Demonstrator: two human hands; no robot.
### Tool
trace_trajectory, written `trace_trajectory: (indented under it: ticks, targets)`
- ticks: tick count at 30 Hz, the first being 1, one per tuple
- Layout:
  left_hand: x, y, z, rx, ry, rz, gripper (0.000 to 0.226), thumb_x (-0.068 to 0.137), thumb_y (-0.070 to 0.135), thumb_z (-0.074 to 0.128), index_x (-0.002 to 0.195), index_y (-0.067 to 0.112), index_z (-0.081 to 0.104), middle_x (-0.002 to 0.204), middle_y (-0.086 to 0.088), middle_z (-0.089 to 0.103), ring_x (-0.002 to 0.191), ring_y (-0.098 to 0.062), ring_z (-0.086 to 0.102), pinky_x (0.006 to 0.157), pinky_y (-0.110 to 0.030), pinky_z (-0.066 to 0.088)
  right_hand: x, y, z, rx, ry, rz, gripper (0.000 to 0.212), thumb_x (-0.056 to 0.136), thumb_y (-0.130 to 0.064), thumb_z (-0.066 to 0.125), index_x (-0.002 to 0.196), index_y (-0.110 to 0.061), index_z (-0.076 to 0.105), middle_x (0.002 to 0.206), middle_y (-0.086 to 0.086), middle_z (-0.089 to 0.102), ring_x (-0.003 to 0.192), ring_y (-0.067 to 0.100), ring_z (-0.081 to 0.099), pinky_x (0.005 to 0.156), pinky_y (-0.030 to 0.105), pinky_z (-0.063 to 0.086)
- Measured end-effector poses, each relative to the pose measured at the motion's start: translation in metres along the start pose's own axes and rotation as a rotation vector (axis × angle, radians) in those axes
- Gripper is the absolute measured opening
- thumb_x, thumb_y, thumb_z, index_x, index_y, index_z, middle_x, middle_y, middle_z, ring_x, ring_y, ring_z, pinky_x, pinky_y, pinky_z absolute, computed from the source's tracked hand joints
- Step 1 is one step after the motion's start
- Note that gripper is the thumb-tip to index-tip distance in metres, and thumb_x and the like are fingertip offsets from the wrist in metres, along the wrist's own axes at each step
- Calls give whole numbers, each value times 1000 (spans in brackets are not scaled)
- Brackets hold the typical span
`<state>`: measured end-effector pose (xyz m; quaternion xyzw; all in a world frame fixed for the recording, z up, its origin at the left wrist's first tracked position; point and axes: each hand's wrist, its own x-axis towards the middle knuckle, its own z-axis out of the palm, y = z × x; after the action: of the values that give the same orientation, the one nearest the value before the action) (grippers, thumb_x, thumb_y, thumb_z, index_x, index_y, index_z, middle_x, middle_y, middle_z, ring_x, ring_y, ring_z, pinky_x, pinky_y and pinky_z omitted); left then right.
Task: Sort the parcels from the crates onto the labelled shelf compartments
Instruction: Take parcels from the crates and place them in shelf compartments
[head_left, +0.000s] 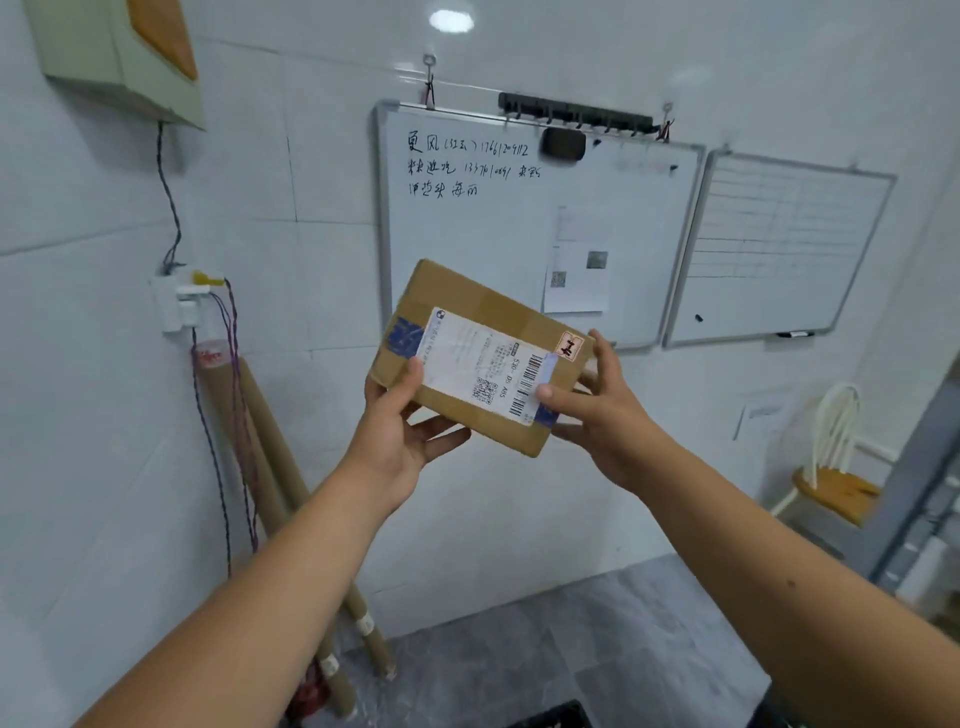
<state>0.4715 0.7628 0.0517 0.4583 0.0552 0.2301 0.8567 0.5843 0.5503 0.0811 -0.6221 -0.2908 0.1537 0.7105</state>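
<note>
As arms extend | left hand (400, 431), right hand (602, 415): fingers clasp parcel (467, 293) (label (480, 358) up)

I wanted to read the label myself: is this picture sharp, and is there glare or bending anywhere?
Head view: the white shipping label on the brown cardboard parcel is soft, its small print unreadable. Head view: a round lamp glare shines on the glossy white wall tiles. Head view: the wide lens bows the edges of the large metal-framed whiteboard.

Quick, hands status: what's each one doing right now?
Left hand: holding the parcel, thumb on top, fingers beneath.
Right hand: holding the same parcel, thumb on its label.
</note>
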Motion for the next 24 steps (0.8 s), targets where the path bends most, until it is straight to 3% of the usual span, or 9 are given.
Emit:
trace_trajectory:
  ticks: [3, 7, 11, 14, 17, 20, 24]
  targets:
    - [1, -1, -7, 6, -2, -27, 73, 83, 43, 80, 146, 25, 49, 135, -15, 69, 110, -44, 72, 91, -60, 59, 0, 6, 12, 85, 12, 33, 106, 68, -7, 94, 152, -31, 33, 132, 10, 70, 113, 30, 73, 95, 60, 58]
    - [5, 5, -21, 209, 107, 38, 77, 76, 31, 85, 142, 35, 45, 141, -9, 64, 112, -25, 70, 103, -46, 53, 9, -2, 6, 44, 52, -17, 83, 69, -3, 92, 139, -19, 50, 130, 11, 70, 108, 29, 75, 90, 53, 62]
    - [3, 17, -21, 759, 156, 316, 105, 68, 27, 97, 149, 46, 32, 157, 9, 39, 143, -12, 40, 114, -36, 38, 17, -17, -7, -213, -19, -93, 86, 66, -1, 94, 141, -26, 58, 130, 3, 67, 113, 21, 70, 88, 38, 63]
    - [-5, 19, -6, 1076, -19, 402, 110, 69, 40, 96, 152, 54, 26, 159, 19, 33, 143, -2, 30, 112, -32, 33, 18, -31, -6, -384, -130, -118, 85, 68, 7, 90, 141, -27, 61, 132, -3, 64, 118, 17, 67, 90, 39, 63]
    - [-4, 12, -2, 980, -165, 249, 109, 68, 44, 96, 151, 57, 27, 158, 12, 43, 147, -12, 39, 117, -41, 39, 20, -46, -11, -487, -228, -144, 85, 68, 7, 90, 139, -28, 62, 132, -2, 66, 113, 20, 71, 85, 42, 64]
    - [-7, 3, -1, 883, -133, 205, 100, 63, 59, 93, 148, 46, 43, 138, 14, 61, 128, -12, 60, 106, -45, 55, 18, -56, -17, -447, -204, -180, 82, 69, -2, 94, 138, -33, 62, 137, -1, 62, 122, 21, 67, 91, 42, 63]
    - [-8, -11, 11, 717, -60, 237, 84, 68, 58, 87, 142, 40, 53, 126, 15, 69, 115, -11, 69, 93, -41, 62, 16, -51, -42, -428, -113, -99, 116, 62, -39, 99, 156, -47, 32, 163, -4, 38, 148, 15, 37, 114, 49, 45]
